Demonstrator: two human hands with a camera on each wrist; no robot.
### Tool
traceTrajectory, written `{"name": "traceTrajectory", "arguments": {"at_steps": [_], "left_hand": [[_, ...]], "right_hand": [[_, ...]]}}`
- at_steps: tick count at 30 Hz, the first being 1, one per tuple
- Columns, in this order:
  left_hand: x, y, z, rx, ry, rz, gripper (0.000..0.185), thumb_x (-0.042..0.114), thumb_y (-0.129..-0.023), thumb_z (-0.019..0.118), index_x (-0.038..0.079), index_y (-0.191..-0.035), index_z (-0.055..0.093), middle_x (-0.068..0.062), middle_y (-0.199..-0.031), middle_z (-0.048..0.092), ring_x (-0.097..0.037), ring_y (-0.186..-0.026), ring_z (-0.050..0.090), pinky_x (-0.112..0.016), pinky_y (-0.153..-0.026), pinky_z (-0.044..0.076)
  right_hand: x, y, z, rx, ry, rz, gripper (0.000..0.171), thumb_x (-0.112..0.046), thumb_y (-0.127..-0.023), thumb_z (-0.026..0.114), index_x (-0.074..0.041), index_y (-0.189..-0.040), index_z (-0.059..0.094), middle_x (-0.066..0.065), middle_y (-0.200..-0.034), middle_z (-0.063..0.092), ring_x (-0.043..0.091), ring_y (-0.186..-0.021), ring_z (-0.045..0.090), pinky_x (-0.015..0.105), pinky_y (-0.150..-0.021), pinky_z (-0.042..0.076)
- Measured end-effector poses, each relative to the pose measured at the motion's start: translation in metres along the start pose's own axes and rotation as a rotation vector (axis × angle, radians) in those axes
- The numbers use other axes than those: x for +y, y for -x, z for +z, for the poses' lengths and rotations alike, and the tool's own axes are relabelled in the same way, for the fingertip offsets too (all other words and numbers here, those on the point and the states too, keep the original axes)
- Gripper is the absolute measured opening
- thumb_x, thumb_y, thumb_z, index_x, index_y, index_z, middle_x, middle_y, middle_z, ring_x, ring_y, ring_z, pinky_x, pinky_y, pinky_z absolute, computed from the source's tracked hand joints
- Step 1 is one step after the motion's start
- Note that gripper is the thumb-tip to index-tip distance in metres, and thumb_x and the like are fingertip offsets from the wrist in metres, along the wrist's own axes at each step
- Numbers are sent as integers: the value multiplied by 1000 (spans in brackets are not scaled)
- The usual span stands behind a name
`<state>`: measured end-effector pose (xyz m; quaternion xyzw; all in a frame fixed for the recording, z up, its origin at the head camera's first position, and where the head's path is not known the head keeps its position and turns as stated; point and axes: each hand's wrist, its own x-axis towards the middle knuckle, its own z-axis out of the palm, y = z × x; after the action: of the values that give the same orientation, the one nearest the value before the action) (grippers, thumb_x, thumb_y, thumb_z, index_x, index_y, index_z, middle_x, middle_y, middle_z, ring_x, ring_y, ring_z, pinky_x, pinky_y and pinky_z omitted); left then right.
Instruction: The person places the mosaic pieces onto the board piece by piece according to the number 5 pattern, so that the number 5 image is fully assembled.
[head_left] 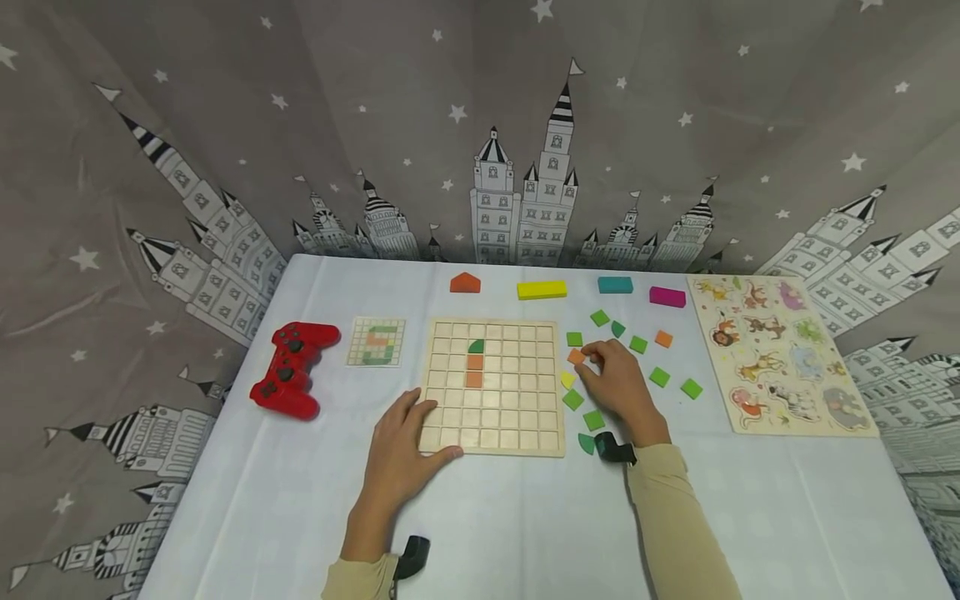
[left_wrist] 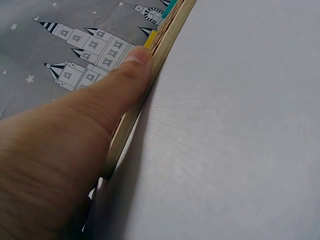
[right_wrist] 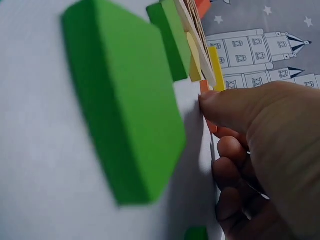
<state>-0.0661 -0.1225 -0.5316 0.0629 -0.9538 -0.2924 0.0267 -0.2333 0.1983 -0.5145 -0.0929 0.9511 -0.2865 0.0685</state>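
A wooden grid board (head_left: 517, 408) lies mid-table, with a green quarter-round tile (head_left: 476, 346) and two orange square tiles (head_left: 475, 371) in one column. My left hand (head_left: 405, 442) rests at the board's front left corner, fingers along the left side; in the left wrist view its thumb (left_wrist: 132, 65) presses the edge. Just right of the board, my right hand (head_left: 618, 379) pinches an orange square tile (head_left: 576, 357) between thumb and fingers. Close by lie a yellow tile (head_left: 567, 379) and several green squares (head_left: 573, 400), one looming large in the right wrist view (right_wrist: 120, 105).
Left of the board are a pattern card (head_left: 360, 342) and a red game controller (head_left: 294, 371). Behind it stand orange (head_left: 465, 283), yellow (head_left: 542, 290), teal (head_left: 615, 285) and magenta blocks (head_left: 667, 297). An animal puzzle board (head_left: 772, 358) is at the right.
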Motion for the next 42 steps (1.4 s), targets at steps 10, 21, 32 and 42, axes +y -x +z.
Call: {"name": "traceTrajectory", "arguments": {"at_steps": [10,21,32,42], "left_hand": [[4,-1,-1,12,3,-1,86,58,-72,86,14,-140,57,-12,-159,39,-36,-148,35,-61,-120,31],[3,-2,-2,12,-1,-10,86,58,-73,85,14,-140,57,-13,-160,38,-38,-147,36,-63,-119,31],[3,-3,4,11,-7,1,86,60,-73,84,14,-140,57,-13,-160,39,-38,-147,37,-63,-119,32],[4,-3,5,12,-2,-2,86,61,-73,84,15,-141,57,-12,-160,38,-37,-148,36,-62,-120,31]], "right_hand": [[0,-1,-6,-22,39,-11,39,-28,-98,67,-2,-127,64,11,-100,56,25,-90,52,37,-79,45],[-23,1,4,3,-14,-189,38,-31,-98,69,-4,-124,67,9,-99,59,21,-85,50,36,-77,45],[-77,2,40,-131,-9,-402,32,-28,-100,66,-7,-124,69,4,-106,62,17,-93,54,37,-89,53],[-85,3,52,-141,53,-422,24,-27,-98,69,-11,-115,70,1,-98,60,15,-91,53,35,-84,51]]}}
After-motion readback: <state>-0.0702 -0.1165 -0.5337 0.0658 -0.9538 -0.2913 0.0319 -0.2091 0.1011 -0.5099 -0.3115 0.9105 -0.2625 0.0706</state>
